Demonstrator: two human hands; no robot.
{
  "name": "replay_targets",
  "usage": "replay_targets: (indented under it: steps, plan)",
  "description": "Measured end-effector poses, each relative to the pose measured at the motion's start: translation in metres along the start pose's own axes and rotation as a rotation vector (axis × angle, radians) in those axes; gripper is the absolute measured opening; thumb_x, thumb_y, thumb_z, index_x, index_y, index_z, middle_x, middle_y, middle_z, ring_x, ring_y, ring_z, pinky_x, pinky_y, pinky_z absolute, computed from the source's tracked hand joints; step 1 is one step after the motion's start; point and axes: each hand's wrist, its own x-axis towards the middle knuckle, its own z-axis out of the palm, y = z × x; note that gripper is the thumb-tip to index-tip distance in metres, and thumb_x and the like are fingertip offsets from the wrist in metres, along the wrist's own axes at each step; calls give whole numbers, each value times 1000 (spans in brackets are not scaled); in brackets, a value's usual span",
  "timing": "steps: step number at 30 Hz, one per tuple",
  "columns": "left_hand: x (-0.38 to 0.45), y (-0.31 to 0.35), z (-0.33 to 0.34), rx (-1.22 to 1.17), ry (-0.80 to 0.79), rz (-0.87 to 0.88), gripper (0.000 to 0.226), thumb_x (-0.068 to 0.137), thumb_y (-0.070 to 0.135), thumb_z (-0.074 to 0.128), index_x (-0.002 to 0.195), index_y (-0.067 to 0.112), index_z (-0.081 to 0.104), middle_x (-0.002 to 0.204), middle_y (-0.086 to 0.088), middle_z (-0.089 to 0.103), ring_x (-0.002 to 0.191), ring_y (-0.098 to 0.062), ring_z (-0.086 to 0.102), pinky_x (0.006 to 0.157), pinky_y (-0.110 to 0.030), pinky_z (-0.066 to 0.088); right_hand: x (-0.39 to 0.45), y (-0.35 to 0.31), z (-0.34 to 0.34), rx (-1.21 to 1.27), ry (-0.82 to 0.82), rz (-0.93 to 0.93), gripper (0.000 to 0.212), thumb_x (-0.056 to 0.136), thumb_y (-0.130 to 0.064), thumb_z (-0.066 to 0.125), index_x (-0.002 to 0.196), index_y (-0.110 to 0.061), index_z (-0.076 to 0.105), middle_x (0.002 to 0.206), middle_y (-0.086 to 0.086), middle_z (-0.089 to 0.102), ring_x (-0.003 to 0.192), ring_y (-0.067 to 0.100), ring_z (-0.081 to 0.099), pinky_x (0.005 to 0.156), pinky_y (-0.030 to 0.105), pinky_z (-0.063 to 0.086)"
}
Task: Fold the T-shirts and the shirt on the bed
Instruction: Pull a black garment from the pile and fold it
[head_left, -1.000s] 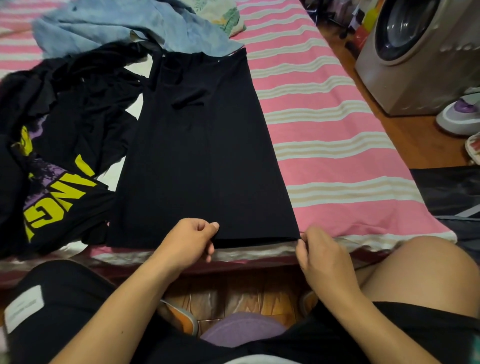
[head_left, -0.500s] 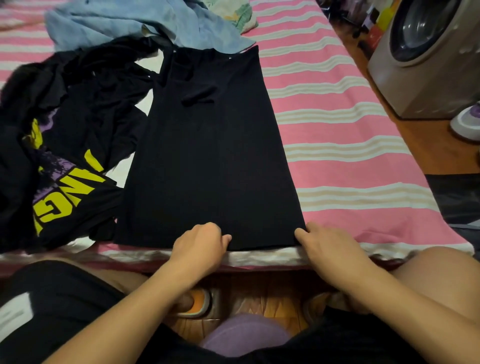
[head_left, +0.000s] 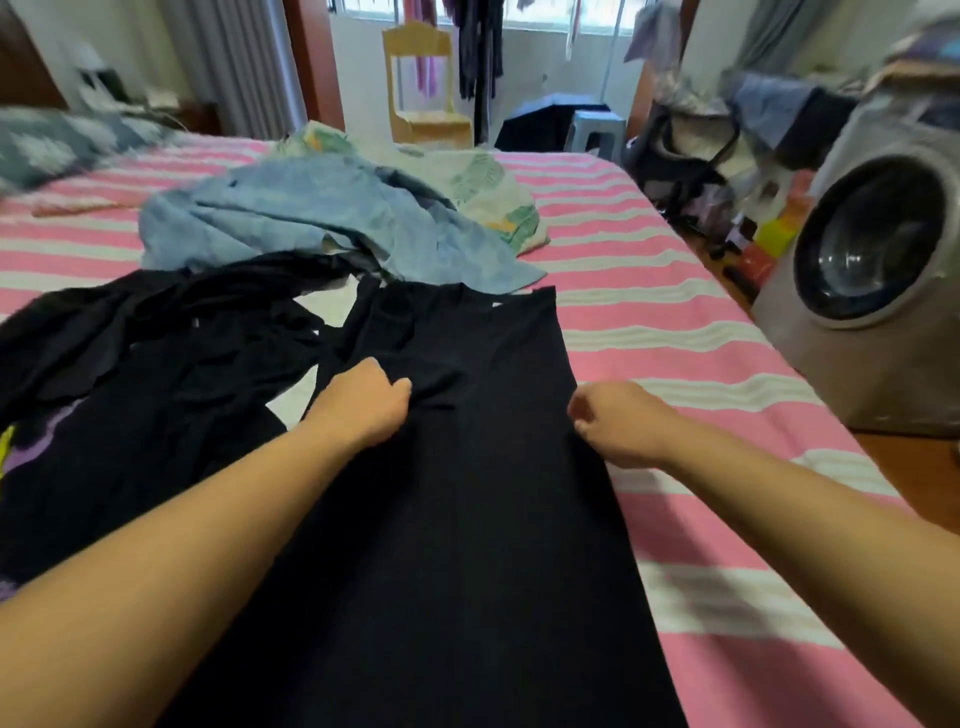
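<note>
A black T-shirt (head_left: 467, 493), folded into a long narrow strip, is laid lengthwise on the pink-and-white striped bed (head_left: 675, 338), its far end reaching toward a crumpled light-blue shirt (head_left: 311, 218). The left hand (head_left: 363, 402) is set on the strip's left part about midway along, fingers curled under; fabric is puckered just beside the thumb, so a pinch of cloth appears to be held. The right hand (head_left: 615, 423) is placed at the strip's right edge, fingers curled inward; whether the edge is actually gripped cannot be told from this angle. Both forearms are stretched out over the near half of the garment. A heap of black clothing (head_left: 145, 364) is spread to the left, touching the strip, with a purple and yellow print seen at its near-left margin. A pale leaf-patterned cloth (head_left: 488, 192) is noted beyond the blue shirt. A washing machine (head_left: 872, 260) is seen on the floor to the right of the bed.
</note>
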Motion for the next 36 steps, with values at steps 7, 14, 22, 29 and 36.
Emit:
replay_targets:
  steps: [7,14,22,29,36]
  plan:
    - [141,19,35,328,107,310,44,103,43,46,136,14,52,132,-11,54,121,-32,50,96,-46,45,152,10,33,-64,189,-58,25,88,-7,45,109,-9,58,117,11,55,112,34,51,91,38,45]
    - [183,-13,37,183,-39,67,44,96,59,54,119,21,53,127,-10,49,115,-33,53,100,-49,47,184,28,61,-52,72,81,57,107,-39,27,161,-26,15,169,1,11,153,25,13,124,42,17]
    - [174,-37,58,-132,222,10,22,94,42,66,106,24,61,125,-4,42,127,-32,39,110,-44,33,224,36,34,-92,-99,142,65,100,-42,29,158,-46,1,168,-14,-8,152,35,10,118,52,19]
    - [180,-42,67,-191,252,-1,19,95,43,62,102,26,59,130,-1,44,129,-28,34,108,-45,30,277,70,13,246,155,139,66,95,-5,46,156,-28,32,167,2,5,151,30,23,121,41,24]
    - [184,-44,74,-201,290,-10,14,98,35,58,97,21,55,125,-2,47,123,-28,37,105,-45,31,313,71,0,186,87,106,34,78,8,50,70,-22,62,92,6,63,95,31,62,75,30,49]
